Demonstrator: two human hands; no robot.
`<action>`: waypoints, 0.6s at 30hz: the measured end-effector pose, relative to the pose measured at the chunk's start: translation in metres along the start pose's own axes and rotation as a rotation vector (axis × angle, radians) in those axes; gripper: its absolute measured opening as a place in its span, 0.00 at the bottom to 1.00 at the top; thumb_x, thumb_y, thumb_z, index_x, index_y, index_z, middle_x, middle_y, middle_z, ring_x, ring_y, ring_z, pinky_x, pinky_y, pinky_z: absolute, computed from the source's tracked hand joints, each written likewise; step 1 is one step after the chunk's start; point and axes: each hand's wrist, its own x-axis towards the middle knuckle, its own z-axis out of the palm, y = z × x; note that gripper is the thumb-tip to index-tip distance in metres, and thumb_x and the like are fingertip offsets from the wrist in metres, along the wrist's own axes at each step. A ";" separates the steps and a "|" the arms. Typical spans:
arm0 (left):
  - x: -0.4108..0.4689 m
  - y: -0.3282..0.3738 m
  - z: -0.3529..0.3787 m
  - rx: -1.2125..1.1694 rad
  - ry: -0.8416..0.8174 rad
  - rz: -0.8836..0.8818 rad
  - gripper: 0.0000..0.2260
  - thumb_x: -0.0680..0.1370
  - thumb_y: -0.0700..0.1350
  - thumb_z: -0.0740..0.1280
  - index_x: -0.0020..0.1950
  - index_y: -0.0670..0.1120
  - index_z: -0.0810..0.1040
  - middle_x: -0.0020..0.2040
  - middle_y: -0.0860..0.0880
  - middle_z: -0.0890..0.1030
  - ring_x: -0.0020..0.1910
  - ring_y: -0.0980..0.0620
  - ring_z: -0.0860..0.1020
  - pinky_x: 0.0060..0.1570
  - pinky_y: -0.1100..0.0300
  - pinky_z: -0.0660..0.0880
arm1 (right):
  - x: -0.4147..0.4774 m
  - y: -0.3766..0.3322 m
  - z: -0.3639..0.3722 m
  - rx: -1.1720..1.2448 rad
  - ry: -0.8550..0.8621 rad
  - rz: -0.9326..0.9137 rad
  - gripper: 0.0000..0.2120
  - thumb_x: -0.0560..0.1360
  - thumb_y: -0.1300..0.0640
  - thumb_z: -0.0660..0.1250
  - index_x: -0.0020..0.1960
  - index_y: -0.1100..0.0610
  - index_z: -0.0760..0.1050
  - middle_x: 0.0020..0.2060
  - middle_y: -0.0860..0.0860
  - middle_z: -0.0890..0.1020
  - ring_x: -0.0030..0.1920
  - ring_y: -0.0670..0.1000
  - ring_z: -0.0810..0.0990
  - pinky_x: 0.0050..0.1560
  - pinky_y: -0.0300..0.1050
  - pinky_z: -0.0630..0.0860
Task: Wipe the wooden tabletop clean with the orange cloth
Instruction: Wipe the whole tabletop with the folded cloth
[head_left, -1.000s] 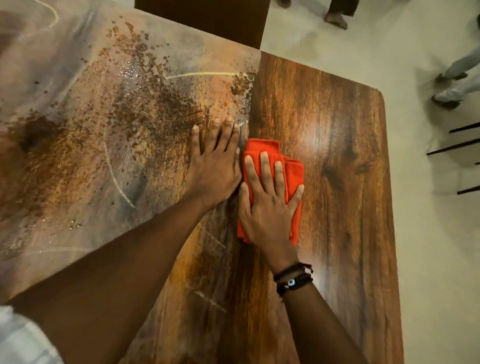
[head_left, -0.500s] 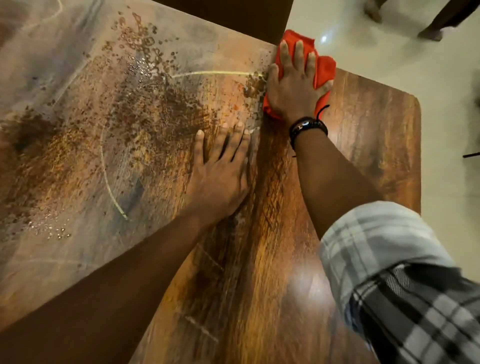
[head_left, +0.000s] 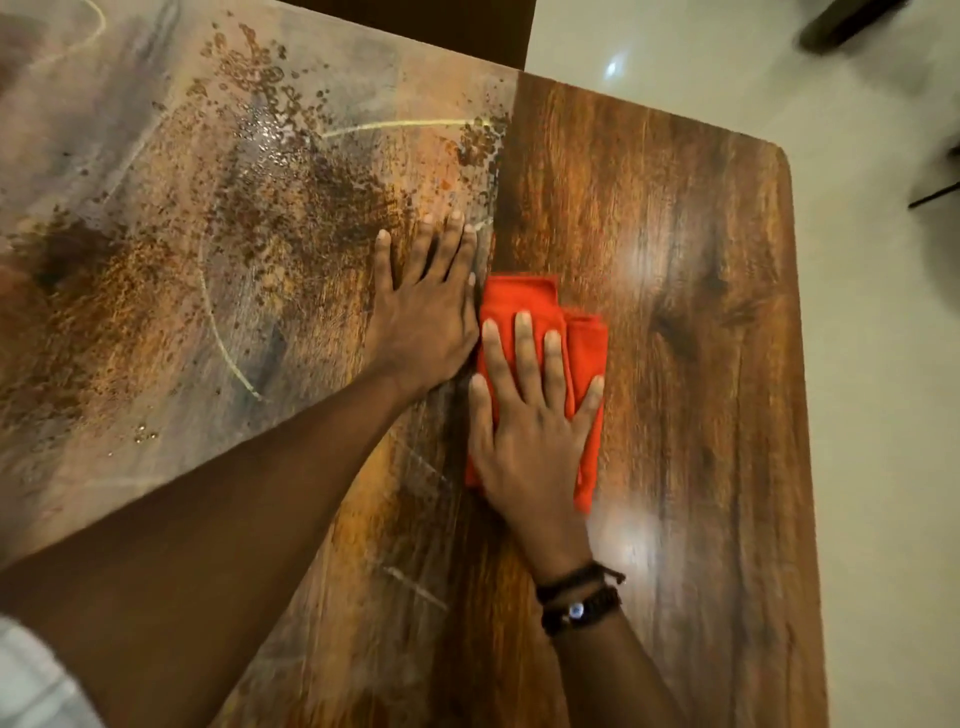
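The folded orange cloth (head_left: 540, 306) lies flat on the dark wooden tabletop (head_left: 675, 312), near its middle. My right hand (head_left: 530, 415) presses down on the cloth with straight, spread fingers and covers most of it. My left hand (head_left: 423, 312) rests flat on the table just left of the cloth, fingers straight, on the edge of a mottled, rust-speckled patterned surface (head_left: 208, 234). The two hands almost touch.
The patterned surface covers the table's left part and bears brown specks and pale curved lines. The table's right edge (head_left: 800, 415) borders a pale floor (head_left: 883, 415). A dark chair back (head_left: 441, 26) stands at the far edge. Dark blurred shapes lie at the top right.
My right hand has slid the cloth from the table's far edge back toward me, to beside my left hand. My left hand has stayed in place.
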 end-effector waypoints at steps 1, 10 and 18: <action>0.000 -0.001 0.000 -0.001 0.003 0.001 0.29 0.81 0.54 0.40 0.81 0.46 0.53 0.81 0.48 0.54 0.81 0.46 0.47 0.76 0.36 0.40 | -0.013 -0.001 0.000 0.002 -0.017 -0.005 0.25 0.85 0.43 0.47 0.81 0.39 0.49 0.82 0.42 0.48 0.82 0.47 0.43 0.76 0.72 0.43; 0.000 -0.002 0.003 -0.001 0.002 -0.004 0.28 0.82 0.53 0.41 0.81 0.46 0.51 0.82 0.48 0.50 0.81 0.46 0.46 0.75 0.38 0.37 | 0.110 0.004 -0.003 0.039 0.004 0.014 0.25 0.85 0.43 0.43 0.82 0.40 0.48 0.82 0.43 0.46 0.82 0.48 0.41 0.73 0.76 0.38; 0.001 -0.003 0.009 -0.020 0.024 -0.014 0.27 0.82 0.52 0.43 0.81 0.48 0.51 0.82 0.50 0.50 0.81 0.48 0.46 0.76 0.39 0.36 | 0.267 0.001 -0.013 0.053 -0.024 0.113 0.25 0.86 0.44 0.44 0.82 0.42 0.49 0.82 0.46 0.48 0.82 0.52 0.44 0.73 0.78 0.39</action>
